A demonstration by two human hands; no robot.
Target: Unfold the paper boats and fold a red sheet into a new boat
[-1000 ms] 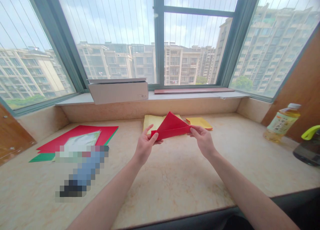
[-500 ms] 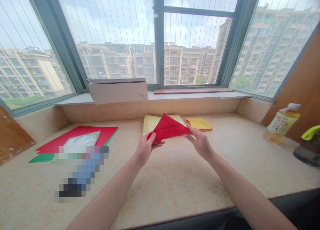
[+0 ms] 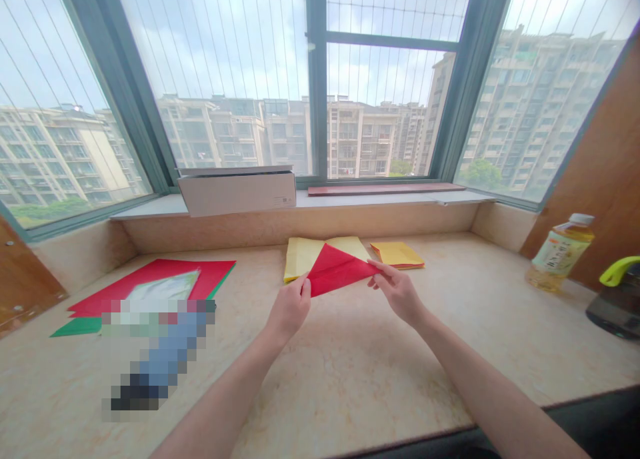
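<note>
A folded sheet of red paper (image 3: 338,272), triangular with its peak pointing up and away, is held above the stone counter between both hands. My left hand (image 3: 291,306) pinches its left corner, thumb on top and the other fingers mostly hidden from view. At the right corner, my right hand (image 3: 395,287) is closed on the paper between thumb and fingertips. Behind the red paper lies a pale yellow paper piece (image 3: 303,254), partly covered by it. A smaller stack of folded orange-yellow paper (image 3: 399,254) rests just beyond my right hand.
Red sheets (image 3: 160,272) over green ones lie at left, with a clear packet (image 3: 167,287) on top and a pixelated object (image 3: 165,352) nearer me. A white box (image 3: 237,191) sits on the sill. Right: a drink bottle (image 3: 560,252) and a dark jug (image 3: 617,306).
The red paper has turned and shifted slightly, its peak moving left and its band along the lower edge now less distinct. My left fingers have closed in. The view has tilted up a little.
</note>
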